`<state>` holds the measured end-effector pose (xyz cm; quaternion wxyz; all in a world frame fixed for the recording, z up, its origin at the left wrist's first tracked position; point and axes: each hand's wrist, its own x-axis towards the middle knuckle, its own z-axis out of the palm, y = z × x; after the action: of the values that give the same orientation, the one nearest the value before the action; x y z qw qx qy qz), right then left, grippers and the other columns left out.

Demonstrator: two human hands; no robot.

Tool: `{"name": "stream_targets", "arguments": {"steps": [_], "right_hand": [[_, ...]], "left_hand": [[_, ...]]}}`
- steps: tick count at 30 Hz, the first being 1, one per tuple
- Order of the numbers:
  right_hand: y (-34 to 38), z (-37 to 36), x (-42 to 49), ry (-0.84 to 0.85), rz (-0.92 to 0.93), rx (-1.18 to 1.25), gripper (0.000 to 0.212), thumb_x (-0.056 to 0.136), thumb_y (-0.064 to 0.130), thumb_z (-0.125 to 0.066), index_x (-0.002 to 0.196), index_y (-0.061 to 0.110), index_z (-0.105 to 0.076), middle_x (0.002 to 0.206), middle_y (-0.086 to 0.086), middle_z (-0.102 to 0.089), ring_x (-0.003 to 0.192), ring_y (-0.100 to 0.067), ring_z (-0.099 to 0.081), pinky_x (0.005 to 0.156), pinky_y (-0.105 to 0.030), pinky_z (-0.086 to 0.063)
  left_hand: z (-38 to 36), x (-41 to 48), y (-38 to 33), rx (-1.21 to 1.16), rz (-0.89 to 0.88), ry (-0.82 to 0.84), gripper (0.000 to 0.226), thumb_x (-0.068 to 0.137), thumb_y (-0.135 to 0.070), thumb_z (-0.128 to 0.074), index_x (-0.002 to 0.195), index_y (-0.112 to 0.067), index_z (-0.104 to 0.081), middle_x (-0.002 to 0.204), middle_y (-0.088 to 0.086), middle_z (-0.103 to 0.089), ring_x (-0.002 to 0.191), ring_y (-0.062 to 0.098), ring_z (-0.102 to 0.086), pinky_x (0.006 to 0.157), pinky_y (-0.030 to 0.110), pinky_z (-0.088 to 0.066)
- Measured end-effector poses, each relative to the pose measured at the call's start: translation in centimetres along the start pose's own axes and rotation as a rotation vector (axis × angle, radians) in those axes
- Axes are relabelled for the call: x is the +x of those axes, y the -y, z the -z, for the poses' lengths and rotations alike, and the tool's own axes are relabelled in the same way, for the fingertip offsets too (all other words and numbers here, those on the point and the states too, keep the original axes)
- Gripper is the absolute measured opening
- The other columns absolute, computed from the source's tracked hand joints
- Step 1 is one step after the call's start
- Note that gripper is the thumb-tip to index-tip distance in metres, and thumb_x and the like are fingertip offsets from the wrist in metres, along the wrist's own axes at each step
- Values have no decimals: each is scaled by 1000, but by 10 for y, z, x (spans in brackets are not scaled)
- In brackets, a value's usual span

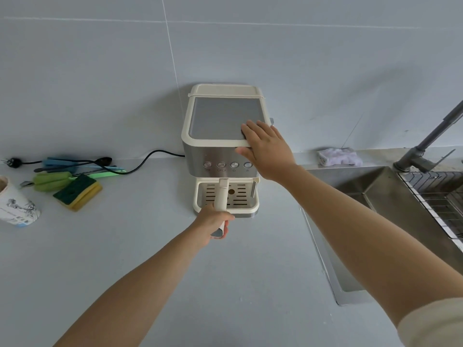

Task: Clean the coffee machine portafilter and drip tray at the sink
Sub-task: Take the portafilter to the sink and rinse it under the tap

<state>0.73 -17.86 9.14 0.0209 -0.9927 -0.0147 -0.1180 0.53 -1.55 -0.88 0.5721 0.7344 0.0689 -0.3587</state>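
Observation:
A cream and steel coffee machine (215,121) stands on the grey counter against the wall. Its portafilter (222,194) sits locked in place, the cream handle pointing toward me. My left hand (215,221) grips the end of that handle. My right hand (265,149) rests flat on the machine's top front right corner, fingers straight. Under the portafilter lies the cream slotted drip tray (240,196), seated in the machine's base. The portafilter's basket is hidden under the machine's front.
A steel sink (375,196) with a wire rack (438,199) and a grey tap (426,146) lies to the right. A folded cloth (338,156) sits behind the sink. At the left lie a green-yellow sponge (77,194), brushes (52,182), a black spoon, a power cord and a paper cup (15,204).

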Motion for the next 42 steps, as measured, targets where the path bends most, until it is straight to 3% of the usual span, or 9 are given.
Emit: {"name": "stream_targets", "arguments": {"steps": [7, 13, 24, 29, 33, 37, 42], "right_hand": [[-5, -8, 2, -134, 47, 60, 74, 85, 54, -23, 135, 4, -42, 140, -13, -44, 132, -34, -36, 110, -44, -24], [-10, -21, 7, -380, 124, -17, 70, 94, 51, -16, 108, 0, -62, 108, -14, -67, 98, -36, -63, 85, -43, -50], [-17, -31, 13, -574, 211, -85, 67, 95, 49, -18, 103, 1, -65, 103, -12, -68, 92, -33, -64, 80, -37, -52], [-18, -32, 13, -577, 205, -82, 67, 94, 49, -19, 106, 1, -64, 104, -13, -68, 94, -35, -64, 82, -40, -52], [-18, -32, 14, -556, 204, -58, 67, 94, 50, -18, 108, 1, -62, 108, -13, -67, 97, -36, -63, 84, -42, -51], [-18, -32, 14, -544, 198, -46, 67, 93, 50, -19, 110, 2, -62, 110, -14, -66, 100, -36, -62, 86, -44, -50], [-16, -32, 13, -526, 176, -27, 66, 93, 50, -20, 110, 2, -62, 110, -14, -66, 100, -36, -62, 86, -45, -50]], "left_hand": [[1, -2, -3, -1, 3, 23, 23, 80, 5, -56, 97, -7, -46, 69, 9, -44, 55, 17, -43, 37, 16, -41], [2, 1, -3, 40, 12, 27, 31, 80, 3, -58, 105, -9, -44, 73, 9, -45, 57, 16, -46, 38, 18, -44], [12, 3, -3, 111, -26, 68, 29, 79, 4, -56, 101, -9, -44, 69, 8, -45, 50, 16, -45, 41, 21, -42], [24, 6, -5, 165, -14, 112, 26, 80, 6, -55, 97, -11, -45, 67, 8, -44, 49, 17, -44, 44, 22, -41], [57, 14, -14, 295, -20, 154, 23, 79, 9, -53, 92, -8, -47, 61, 8, -43, 36, 13, -40, 39, 19, -36], [86, 21, -29, 397, -18, 213, 26, 61, 0, -63, 76, -12, -46, 46, 2, -43, 33, 12, -37, 39, 20, -33], [109, 33, -44, 486, -30, 282, 32, 52, -7, -61, 80, -8, -45, 42, 0, -44, 31, 12, -38, 36, 18, -32]]}}
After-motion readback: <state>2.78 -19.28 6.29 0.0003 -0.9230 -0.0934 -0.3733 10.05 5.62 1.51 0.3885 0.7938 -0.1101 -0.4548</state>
